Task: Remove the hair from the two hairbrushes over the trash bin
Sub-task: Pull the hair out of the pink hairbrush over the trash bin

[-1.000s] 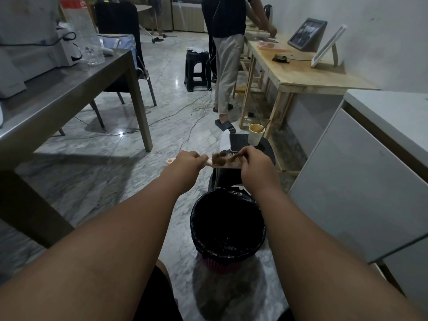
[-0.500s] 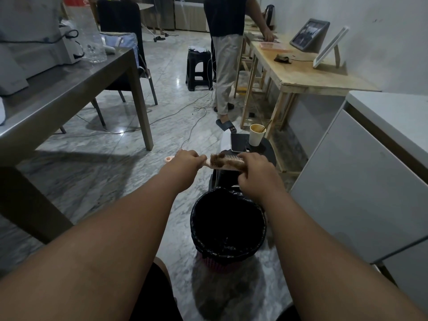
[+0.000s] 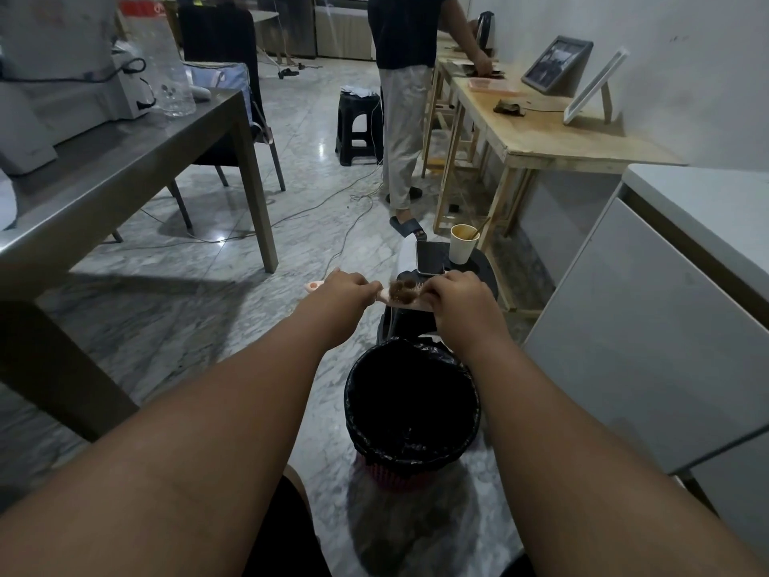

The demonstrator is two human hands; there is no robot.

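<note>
I count two hands: left hand (image 3: 347, 291) and right hand (image 3: 460, 297). One hairbrush (image 3: 405, 294) shows between them, with one clump of hair (image 3: 403, 290) on it. One bin (image 3: 412, 403) on the floor. One phone (image 3: 430, 257) and one cup (image 3: 464, 244) on one dark stool (image 3: 484, 270). Two benches: a grey bench (image 3: 125, 160) and a wooden bench (image 3: 553, 137). One other person (image 3: 405, 97) stands by.

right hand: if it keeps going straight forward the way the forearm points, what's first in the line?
Probably the phone on the black stool just beyond the right hand; paper cup sits right of it. Depth is uncertain.
</note>
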